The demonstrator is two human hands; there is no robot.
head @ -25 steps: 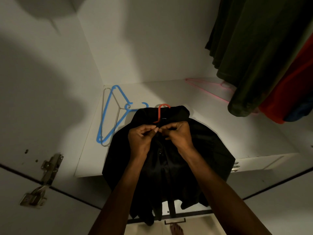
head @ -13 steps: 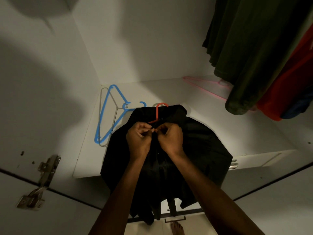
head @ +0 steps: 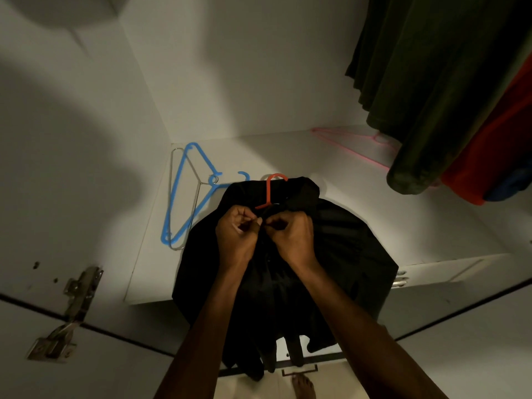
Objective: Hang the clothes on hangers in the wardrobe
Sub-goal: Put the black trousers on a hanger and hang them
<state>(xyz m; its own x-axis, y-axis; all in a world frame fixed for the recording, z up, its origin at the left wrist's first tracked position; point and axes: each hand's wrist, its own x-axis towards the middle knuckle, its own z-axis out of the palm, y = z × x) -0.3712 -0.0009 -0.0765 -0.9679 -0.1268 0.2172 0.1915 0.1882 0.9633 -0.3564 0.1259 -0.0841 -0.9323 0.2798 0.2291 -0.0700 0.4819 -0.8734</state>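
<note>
A black shirt (head: 345, 243) lies spread on the white wardrobe shelf (head: 331, 174), draped over its front edge. An orange hanger (head: 269, 190) sits inside the shirt, with its hook sticking out at the collar. My left hand (head: 236, 237) and my right hand (head: 290, 237) meet just below the collar. Both pinch the shirt's front edges together with curled fingers. What lies between the fingertips is too dark to make out.
A blue hanger (head: 184, 194) and a metal hanger (head: 176, 168) lie on the shelf's left side. A pink hanger (head: 351, 145) lies at the back right. Dark green (head: 426, 90), red (head: 495, 145) and blue clothes hang at the right. A door hinge (head: 72, 306) is at the lower left.
Both hands stay pinched together at the shirt's front below the collar, with only small finger movements. The view has shifted slightly.
</note>
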